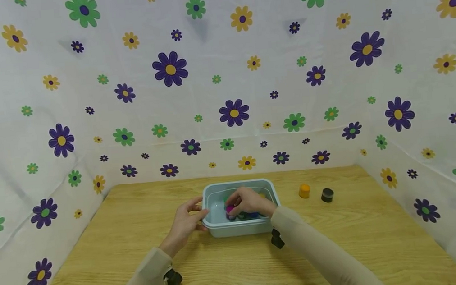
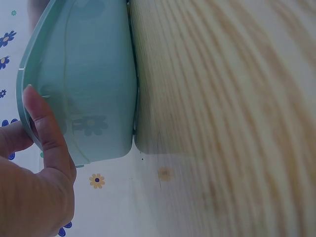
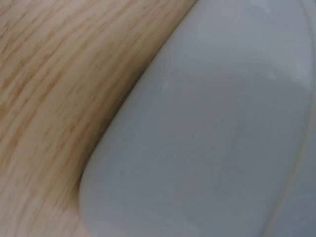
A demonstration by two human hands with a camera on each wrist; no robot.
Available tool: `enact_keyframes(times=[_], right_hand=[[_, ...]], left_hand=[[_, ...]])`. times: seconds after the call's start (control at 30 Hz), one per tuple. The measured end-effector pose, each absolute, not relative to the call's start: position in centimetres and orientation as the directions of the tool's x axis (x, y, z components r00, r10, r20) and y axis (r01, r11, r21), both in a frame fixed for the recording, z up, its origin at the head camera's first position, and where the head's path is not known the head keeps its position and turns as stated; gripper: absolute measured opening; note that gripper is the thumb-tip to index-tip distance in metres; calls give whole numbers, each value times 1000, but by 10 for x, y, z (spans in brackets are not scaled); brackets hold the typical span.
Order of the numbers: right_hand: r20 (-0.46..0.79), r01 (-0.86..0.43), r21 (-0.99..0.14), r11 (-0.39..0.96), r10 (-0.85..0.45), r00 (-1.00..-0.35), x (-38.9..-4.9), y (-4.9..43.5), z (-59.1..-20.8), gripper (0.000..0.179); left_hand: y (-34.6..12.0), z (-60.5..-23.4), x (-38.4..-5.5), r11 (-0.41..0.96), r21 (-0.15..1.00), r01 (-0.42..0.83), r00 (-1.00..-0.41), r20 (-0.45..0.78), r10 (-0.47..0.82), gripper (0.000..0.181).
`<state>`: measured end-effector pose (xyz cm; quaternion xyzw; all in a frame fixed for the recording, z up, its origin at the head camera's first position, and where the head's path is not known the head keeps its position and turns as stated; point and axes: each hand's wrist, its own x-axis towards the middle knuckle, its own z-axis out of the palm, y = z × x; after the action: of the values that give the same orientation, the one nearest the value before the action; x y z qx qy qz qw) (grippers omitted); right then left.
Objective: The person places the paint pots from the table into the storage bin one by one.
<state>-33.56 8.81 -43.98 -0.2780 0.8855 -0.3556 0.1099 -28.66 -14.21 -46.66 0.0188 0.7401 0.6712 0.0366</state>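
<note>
A light blue plastic bin stands on the wooden table. My left hand grips its left end. In the left wrist view, the thumb lies along the bin wall near the rim, with a finger on the rim's other side. Inside the bin, my right hand pinches a small jar with a magenta top. Other small coloured things in the bin are partly hidden under this hand. Only the bin's outer wall and some table show in the right wrist view.
Right of the bin, a small orange jar and a dark jar with a black lid stand on the table. A white cloth with printed flowers encloses the table's back and sides.
</note>
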Motion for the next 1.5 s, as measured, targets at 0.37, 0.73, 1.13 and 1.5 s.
enact_keyframes(times=[0.37, 0.73, 1.13, 1.5], right_hand=[[15, -354, -770, 531, -539, -842, -337, 119, -425, 25], [44, -277, -879, 388, -513, -857, -337, 159, -411, 27], [107, -294, -870, 395, -432, -895, -335, 211, -409, 36], [60, -230, -814, 533, -317, -946, -345, 259, -415, 35]], left_hand=[[-142, -466, -288, 111, 994, -14, -997, -23, 76, 50], [-145, -467, -287, 75, 997, -34, -995, -41, 87, 52], [-144, -466, -286, 76, 996, -39, -994, -46, 96, 50], [-144, -464, -285, 72, 997, -30, -995, -37, 96, 49]])
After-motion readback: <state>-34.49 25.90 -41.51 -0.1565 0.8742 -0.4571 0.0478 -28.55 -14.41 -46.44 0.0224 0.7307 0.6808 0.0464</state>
